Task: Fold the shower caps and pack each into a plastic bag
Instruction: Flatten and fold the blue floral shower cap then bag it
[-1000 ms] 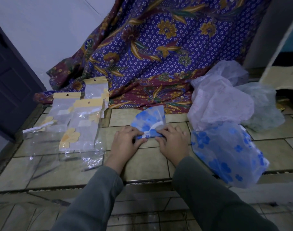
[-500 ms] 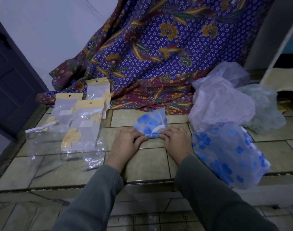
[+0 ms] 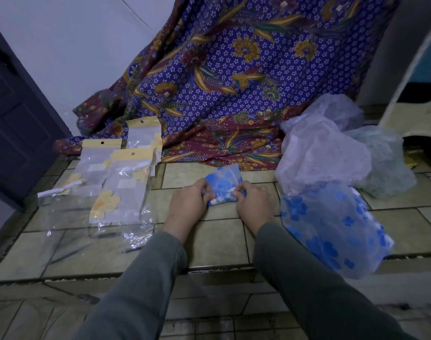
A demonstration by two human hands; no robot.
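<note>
Small folded blue-flowered plastic shower cap [image 3: 224,186] at frame centre, on beige tiled floor [image 3: 217,236]. Left hand [image 3: 188,201] pinches cap's left edge, right hand [image 3: 255,202] pinches its right edge; both closed on it. Clear plastic bags with yellow header cards [image 3: 122,182] lie centre-left, overlapping. Unfolded blue-flowered cap [image 3: 332,231] right of centre; pale pink cap [image 3: 320,155] above it, greenish cap [image 3: 386,165] further right. Purple batik cloth [image 3: 234,82] hangs behind.

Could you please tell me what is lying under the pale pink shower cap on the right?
The pale pink shower cap rests on the blue flowered shower cap, overlapping its far edge. Whatever else lies beneath it is covered.
</note>
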